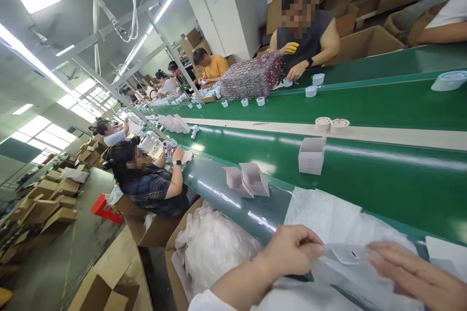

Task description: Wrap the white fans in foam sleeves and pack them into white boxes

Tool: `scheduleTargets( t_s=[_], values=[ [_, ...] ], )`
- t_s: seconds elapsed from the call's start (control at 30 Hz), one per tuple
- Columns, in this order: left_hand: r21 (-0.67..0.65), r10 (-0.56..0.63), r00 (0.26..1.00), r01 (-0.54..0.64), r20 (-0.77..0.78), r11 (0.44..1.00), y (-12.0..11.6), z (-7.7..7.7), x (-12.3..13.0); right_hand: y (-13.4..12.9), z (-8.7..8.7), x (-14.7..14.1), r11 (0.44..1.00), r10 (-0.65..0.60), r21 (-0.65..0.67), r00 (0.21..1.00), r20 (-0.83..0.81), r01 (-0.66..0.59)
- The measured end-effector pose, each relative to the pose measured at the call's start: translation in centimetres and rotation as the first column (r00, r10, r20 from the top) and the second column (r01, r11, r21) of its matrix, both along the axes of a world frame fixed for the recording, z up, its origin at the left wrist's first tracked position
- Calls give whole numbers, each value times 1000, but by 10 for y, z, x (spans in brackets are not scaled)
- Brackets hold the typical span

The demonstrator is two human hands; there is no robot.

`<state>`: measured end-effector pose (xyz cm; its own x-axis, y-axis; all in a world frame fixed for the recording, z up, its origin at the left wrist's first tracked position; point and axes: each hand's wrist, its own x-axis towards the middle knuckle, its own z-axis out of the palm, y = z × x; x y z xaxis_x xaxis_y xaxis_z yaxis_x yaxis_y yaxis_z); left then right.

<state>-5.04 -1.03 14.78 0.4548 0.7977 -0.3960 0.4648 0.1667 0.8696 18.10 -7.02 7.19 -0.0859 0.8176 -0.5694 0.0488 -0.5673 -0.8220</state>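
At the bottom of the view my left hand (292, 251) pinches the edge of a clear plastic bag (359, 272) between its fingertips. A small white object (345, 254) shows through the film, and its full shape is hard to make out. My right hand (416, 272) lies across the far side of the bag with its fingers extended, and its thumb is hidden. A white sleeve (209, 301) covers my left wrist.
A long green conveyor belt (375, 194) runs ahead, carrying white cardboard boxes (312, 155) and small round containers (311, 91). Beside me, a cardboard box (175, 272) holds white plastic bags (213, 248). Co-workers sit along both sides of the line, one nearby (153, 184).
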Motion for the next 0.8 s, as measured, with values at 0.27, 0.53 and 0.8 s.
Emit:
scheduleTargets(
  t_s=[0.27, 0.53, 0.8],
  values=[
    [395, -186, 978, 210, -100, 894, 39, 9, 19, 43, 98, -37, 878, 104, 477, 991, -82, -53],
    [325, 205, 968, -241, 143, 914, 136, 42, 40, 173, 60, 53, 764, -455, 635, 791, 408, 112],
    [87, 483, 797, -545, 363, 834, 239, 33, 124, 237, 8, 69, 844, -424, 491, 827, 368, 214]
  ],
)
